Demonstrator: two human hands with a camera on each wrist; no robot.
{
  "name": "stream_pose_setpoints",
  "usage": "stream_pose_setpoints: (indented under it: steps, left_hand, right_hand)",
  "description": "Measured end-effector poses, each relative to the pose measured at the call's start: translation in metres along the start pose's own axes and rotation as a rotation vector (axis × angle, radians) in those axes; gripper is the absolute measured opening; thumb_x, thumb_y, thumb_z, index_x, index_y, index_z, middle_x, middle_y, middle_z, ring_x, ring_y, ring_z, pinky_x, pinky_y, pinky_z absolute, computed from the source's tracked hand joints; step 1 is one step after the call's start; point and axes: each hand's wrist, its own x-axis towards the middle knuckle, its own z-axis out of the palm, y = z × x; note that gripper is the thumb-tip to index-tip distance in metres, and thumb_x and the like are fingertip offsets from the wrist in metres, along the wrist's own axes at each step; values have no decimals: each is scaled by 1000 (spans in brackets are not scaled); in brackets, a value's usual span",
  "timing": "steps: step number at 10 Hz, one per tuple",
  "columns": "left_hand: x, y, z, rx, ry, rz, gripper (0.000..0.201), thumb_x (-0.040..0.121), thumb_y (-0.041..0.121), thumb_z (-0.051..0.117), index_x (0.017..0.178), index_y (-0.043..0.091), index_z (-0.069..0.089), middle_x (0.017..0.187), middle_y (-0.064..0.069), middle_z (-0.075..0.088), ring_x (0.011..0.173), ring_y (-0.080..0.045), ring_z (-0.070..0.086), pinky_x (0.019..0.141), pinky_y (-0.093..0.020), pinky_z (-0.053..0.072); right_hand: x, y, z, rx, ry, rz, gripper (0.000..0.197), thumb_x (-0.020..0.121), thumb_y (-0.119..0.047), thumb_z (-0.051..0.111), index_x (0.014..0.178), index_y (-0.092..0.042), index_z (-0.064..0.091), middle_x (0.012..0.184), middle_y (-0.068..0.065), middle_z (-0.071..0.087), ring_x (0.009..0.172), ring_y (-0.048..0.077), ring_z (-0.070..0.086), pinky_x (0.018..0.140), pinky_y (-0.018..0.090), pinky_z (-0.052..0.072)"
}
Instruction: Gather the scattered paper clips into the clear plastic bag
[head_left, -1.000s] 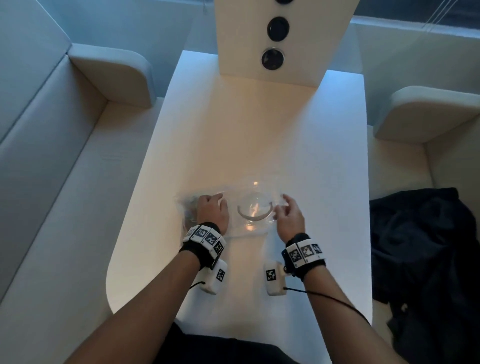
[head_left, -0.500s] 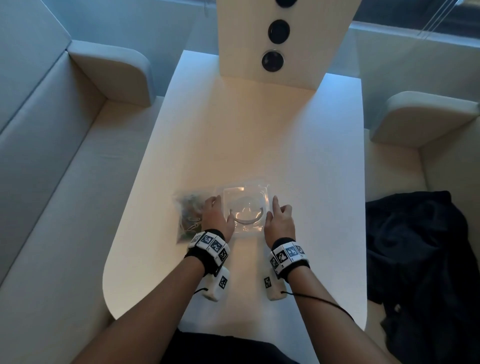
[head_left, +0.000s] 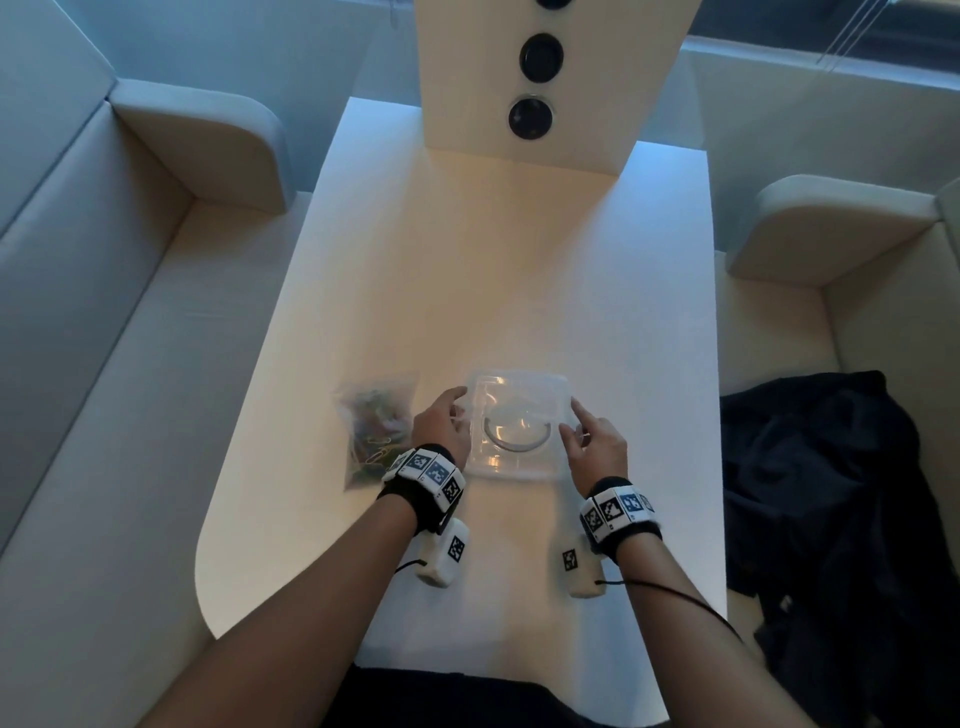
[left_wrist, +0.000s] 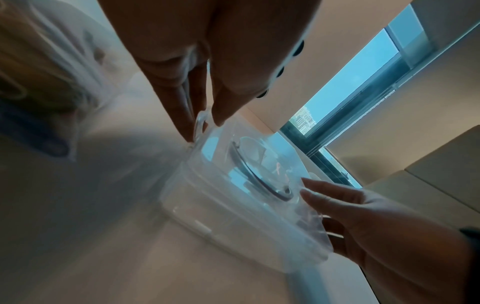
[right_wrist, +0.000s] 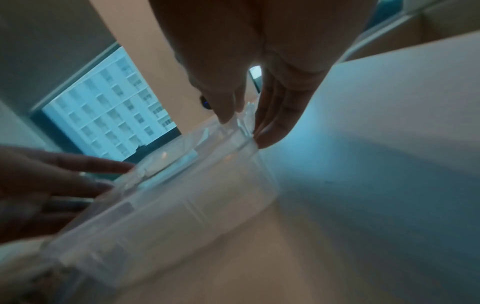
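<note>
Clear plastic bag, clips seen inside, lies on the table at left, long axis toward/away from the person; judged light, floppy, best pinched at its mouth. Left hand and right hand pinch the clear lidded box's side tabs.

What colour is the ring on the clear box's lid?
Dark grey, a curved band on the clear box lid; the head view shows it best.
</note>
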Motion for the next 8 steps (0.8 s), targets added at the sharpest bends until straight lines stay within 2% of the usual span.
stream_pose_setpoints:
  steps: [1, 2, 3, 4, 5, 6, 7, 8]
  left_hand:
    - [1, 0, 0, -23, 39, -60, 43, 86, 9, 63, 128, 11, 56, 105, -7, 68, 92, -20, 64, 85, -27, 51]
    - [2, 3, 0, 10, 70, -109, 31, 85, 13, 66, 115, 6, 66, 106, -11, 71, 96, -22, 67, 88, -26, 51]
    - [0, 8, -1, 96, 77, -94, 22, 86, 14, 66, 106, 5, 71, 103, -11, 73, 94, -24, 68, 83, -25, 49]
    - [-1, 14, 0, 280, 43, -4, 14, 87, 13, 62, 90, 6, 73, 93, -11, 74, 86, -27, 67, 76, -29, 51]
    - [0, 19, -2, 382, -2, 31, 15, 88, 12, 60, 85, 5, 73, 89, -12, 73, 84, -28, 66, 74, -32, 53]
    - [0, 21, -4, 394, -15, 35, 15, 88, 12, 61, 85, 6, 74, 89, -12, 73, 83, -28, 66, 70, -28, 48]
    - [0, 20, -8, 359, -21, 43, 15, 87, 14, 63, 96, 7, 73, 98, -12, 73, 92, -28, 67, 76, -27, 47]
    - [0, 6, -10, 323, -34, 55, 29, 86, 25, 66, 111, 10, 67, 106, -12, 69, 101, -28, 63, 89, -33, 50]
  right_hand:
    - [-4, 1, -2, 139, 35, 161, 50, 84, -27, 72, 132, -25, 57, 75, 1, 66, 76, 17, 64, 86, 31, 51]
    - [-4, 3, -2, 255, 55, 348, 36, 76, -35, 79, 108, -23, 71, 75, -6, 71, 72, 15, 71, 85, 34, 57]
    - [-6, 1, 0, 287, 91, 418, 28, 72, -38, 82, 92, -20, 76, 77, -5, 74, 67, 15, 72, 80, 37, 60]
    - [-8, 0, 0, 258, 112, 413, 29, 73, -37, 82, 93, -18, 77, 81, -2, 75, 72, 16, 72, 82, 35, 59]
    - [-12, -6, -3, 145, 119, 354, 26, 78, -36, 77, 94, -16, 78, 84, 1, 76, 78, 17, 72, 85, 30, 56]
    - [-11, -12, -8, -162, 86, 129, 27, 89, -32, 64, 78, -10, 77, 71, 6, 72, 68, 23, 66, 66, 24, 49]
    - [-16, -20, -13, -462, -43, 11, 36, 95, -31, 55, 72, -8, 69, 70, 9, 67, 65, 26, 62, 60, 27, 47]
    - [-3, -43, -36, -476, -107, 60, 26, 92, -31, 58, 83, -11, 72, 87, 10, 72, 84, 30, 67, 74, 30, 52]
